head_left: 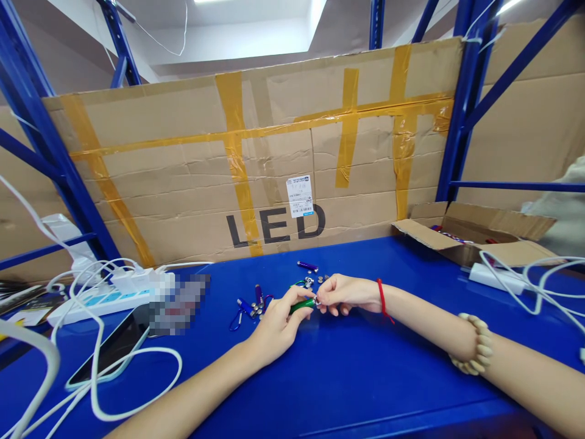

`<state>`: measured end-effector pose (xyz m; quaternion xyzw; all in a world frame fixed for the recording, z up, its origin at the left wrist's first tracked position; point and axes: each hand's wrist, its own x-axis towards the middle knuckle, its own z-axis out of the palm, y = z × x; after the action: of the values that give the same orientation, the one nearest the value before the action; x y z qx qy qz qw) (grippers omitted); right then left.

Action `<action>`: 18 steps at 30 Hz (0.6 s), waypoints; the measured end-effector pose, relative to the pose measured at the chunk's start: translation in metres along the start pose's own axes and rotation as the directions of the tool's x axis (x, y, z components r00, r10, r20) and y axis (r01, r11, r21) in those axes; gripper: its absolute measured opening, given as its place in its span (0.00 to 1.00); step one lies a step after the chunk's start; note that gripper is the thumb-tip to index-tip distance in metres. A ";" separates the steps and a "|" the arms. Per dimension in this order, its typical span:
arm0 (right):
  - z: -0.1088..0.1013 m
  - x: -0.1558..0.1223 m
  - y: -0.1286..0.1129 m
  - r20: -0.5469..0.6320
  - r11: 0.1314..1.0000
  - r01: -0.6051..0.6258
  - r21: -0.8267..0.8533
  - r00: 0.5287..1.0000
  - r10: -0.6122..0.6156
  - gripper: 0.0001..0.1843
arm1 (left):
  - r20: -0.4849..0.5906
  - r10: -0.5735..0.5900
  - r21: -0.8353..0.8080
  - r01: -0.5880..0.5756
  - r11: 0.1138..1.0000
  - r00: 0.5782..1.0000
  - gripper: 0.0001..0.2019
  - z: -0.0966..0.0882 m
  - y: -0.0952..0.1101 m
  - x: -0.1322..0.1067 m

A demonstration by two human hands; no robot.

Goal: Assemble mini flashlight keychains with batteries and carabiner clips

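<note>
Low over the blue table, my left hand [284, 323] is closed round a small green keychain flashlight [302, 305]. At the flashlight's silvery end, my right hand [340, 294] pinches with thumb and finger; the exact part between them is mostly hidden. Behind my hands lie loose button cells [309, 281] and a green carabiner clip [299, 283], partly covered. A purple flashlight [307, 266] rests farther back. Left of my left hand are a blue flashlight [245, 306] with a blue carabiner [236, 320], another purple tube [259, 294] and several more button cells.
On the left, a white power strip [109, 302], looping white cables [94, 366] and a phone [114, 344] crowd the table. An open cardboard box [457, 235] and a white adapter [496, 278] stand at right. A taped cardboard sheet [183, 183] walls off the back between blue rack posts.
</note>
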<state>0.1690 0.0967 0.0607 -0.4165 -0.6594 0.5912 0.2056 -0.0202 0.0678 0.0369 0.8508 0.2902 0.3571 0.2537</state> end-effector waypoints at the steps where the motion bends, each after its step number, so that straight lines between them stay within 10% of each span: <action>1: 0.000 0.000 0.001 0.011 1.000 0.008 -0.006 1.000 -0.008 0.26 | 0.003 0.005 -0.005 -0.005 1.000 1.000 0.08 0.000 0.000 0.000; 18: 0.001 0.007 0.007 -0.178 0.986 0.080 -0.143 0.978 -0.106 0.24 | -0.027 -0.011 0.177 0.016 0.984 1.000 0.14 -0.001 -0.004 0.003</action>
<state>0.1664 0.1018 0.0522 -0.4512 -0.6948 0.4936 0.2646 -0.0202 0.0732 0.0361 0.8633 0.3298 0.3394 0.1755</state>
